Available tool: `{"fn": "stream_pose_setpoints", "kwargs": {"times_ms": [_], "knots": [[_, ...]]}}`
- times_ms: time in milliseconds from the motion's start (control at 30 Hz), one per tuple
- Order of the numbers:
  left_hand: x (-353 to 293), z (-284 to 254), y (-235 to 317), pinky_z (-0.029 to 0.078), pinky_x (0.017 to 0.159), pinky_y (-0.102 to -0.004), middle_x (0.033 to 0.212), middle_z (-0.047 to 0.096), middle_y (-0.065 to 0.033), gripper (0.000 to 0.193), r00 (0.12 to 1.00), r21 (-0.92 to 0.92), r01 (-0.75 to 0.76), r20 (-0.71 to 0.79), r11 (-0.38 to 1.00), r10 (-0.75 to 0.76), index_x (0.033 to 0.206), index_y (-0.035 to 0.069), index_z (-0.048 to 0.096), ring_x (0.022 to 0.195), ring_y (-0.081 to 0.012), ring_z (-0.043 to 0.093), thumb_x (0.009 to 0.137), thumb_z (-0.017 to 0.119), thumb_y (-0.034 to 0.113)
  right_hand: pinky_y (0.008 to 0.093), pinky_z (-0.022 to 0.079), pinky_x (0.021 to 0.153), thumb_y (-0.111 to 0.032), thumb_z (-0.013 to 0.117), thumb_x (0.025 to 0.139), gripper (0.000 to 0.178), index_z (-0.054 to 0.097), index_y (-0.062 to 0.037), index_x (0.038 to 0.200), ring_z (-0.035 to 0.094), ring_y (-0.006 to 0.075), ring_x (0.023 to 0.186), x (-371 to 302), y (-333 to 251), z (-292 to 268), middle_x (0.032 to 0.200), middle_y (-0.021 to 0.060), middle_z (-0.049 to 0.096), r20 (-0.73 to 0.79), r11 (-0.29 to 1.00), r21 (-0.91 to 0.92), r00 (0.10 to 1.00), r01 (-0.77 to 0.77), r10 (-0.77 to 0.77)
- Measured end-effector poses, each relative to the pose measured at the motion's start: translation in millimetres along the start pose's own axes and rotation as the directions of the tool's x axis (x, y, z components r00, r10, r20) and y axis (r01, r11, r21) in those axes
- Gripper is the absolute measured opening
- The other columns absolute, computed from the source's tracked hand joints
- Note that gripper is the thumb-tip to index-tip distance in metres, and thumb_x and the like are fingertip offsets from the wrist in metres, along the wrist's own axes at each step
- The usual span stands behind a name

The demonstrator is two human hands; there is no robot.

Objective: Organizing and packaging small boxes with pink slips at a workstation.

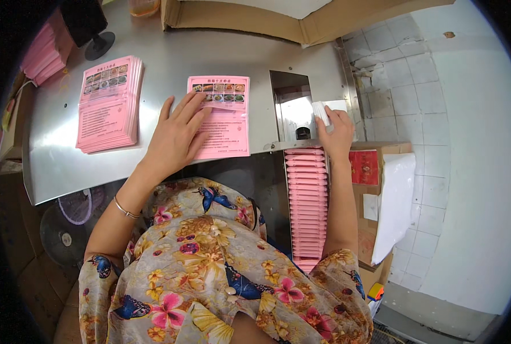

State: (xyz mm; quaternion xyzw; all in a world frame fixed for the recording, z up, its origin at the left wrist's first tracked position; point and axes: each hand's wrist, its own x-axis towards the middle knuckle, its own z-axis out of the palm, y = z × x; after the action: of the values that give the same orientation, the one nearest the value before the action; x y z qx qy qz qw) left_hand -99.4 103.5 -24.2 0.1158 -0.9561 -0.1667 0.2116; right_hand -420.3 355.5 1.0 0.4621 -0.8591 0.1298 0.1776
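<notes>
My left hand lies with fingers spread over the left side of a pink printed sheet on the metal table. The sheet has rows of small food pictures at the top and text below; a flap or fold shows across its middle. My right hand is at the table's right side, its fingers closed on a small stack of thin white slips. A flat white piece shows just beyond those fingers. Left of my left hand stands a thick stack of similar pink sheets.
A rectangular recess opens in the metal table beside my right hand. Below it runs a long row of pink packets. Cardboard boxes stand at right, an open carton at the back, and a black stand at far left.
</notes>
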Motion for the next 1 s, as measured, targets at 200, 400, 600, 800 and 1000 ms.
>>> {"fn": "stream_pose_setpoints", "kwargs": {"times_ms": [200, 400, 600, 800, 1000], "knots": [[0.6, 0.8, -0.2, 0.026, 0.117, -0.0572, 0.148, 0.046, -0.0180, 0.044, 1.000, -0.009, -0.001, 0.001, 1.000, 0.001, 0.129, 0.001, 0.057, 0.141, -0.0344, 0.040, 0.091, 0.064, 0.022, 0.0420, 0.042, 0.090, -0.028, 0.071, 0.085, 0.033, 0.075, -0.0075, 0.110, 0.062, 0.0287, 0.098, 1.4, 5.0, 0.1, 0.101, 0.0094, 0.067, 0.044, 0.996, 0.059, 0.997, -0.060, 0.057], [-0.9, -2.4, -1.6, 0.026, 0.116, -0.0582, 0.147, 0.046, -0.0176, 0.047, 1.000, -0.014, 0.010, 0.013, 1.000, -0.010, 0.131, 0.002, 0.056, 0.141, -0.0344, 0.039, 0.089, 0.066, 0.021, 0.0420, 0.045, 0.099, -0.017, 0.067, 0.088, 0.038, 0.068, -0.0058, 0.124, 0.061, 0.0353, 0.112, 8.7, 3.6, 2.0, 0.119, 0.0173, 0.066, 0.000, 0.998, -0.045, 0.999, 0.047, -0.047], [1.3, -4.2, -0.5, 0.026, 0.116, -0.0590, 0.147, 0.046, -0.0175, 0.049, 1.000, -0.024, -0.010, 0.028, 1.000, 0.010, 0.133, 0.003, 0.055, 0.141, -0.0347, 0.040, 0.088, 0.067, 0.021, 0.0400, 0.041, 0.107, -0.010, 0.064, 0.088, 0.045, 0.063, -0.0087, 0.133, 0.055, 0.0358, 0.125, 21.3, 60.1, 7.5, 0.134, 0.0189, 0.061, 0.052, 0.966, 0.257, 0.998, -0.034, 0.021], [5.1, -2.4, 2.7, 0.026, 0.114, -0.0610, 0.146, 0.047, -0.0183, 0.051, 1.000, -0.034, -0.022, 0.016, 0.999, 0.022, 0.132, 0.004, 0.057, 0.139, -0.0351, 0.041, 0.087, 0.068, 0.026, 0.0413, 0.045, 0.102, -0.005, 0.058, 0.089, 0.045, 0.062, -0.0071, 0.134, 0.060, 0.0360, 0.120, 30.0, 40.1, -1.1, 0.131, 0.0171, 0.064, -0.180, 0.999, 0.046, 0.983, -0.025, 0.033], [14.5, 5.9, 7.7, 0.028, 0.112, -0.0621, 0.142, 0.049, -0.0182, 0.059, 0.999, -0.029, -0.039, 0.000, 0.999, 0.039, 0.132, 0.004, 0.057, 0.135, -0.0350, 0.043, 0.083, 0.072, 0.032, 0.0524, 0.036, 0.111, -0.004, 0.062, 0.083, 0.045, 0.066, -0.0057, 0.127, 0.063, 0.0303, 0.118, -6.7, -122.4, -5.3, 0.130, 0.0149, 0.065, -0.119, 0.732, 0.330, 0.795, 0.596, -0.594]]}}
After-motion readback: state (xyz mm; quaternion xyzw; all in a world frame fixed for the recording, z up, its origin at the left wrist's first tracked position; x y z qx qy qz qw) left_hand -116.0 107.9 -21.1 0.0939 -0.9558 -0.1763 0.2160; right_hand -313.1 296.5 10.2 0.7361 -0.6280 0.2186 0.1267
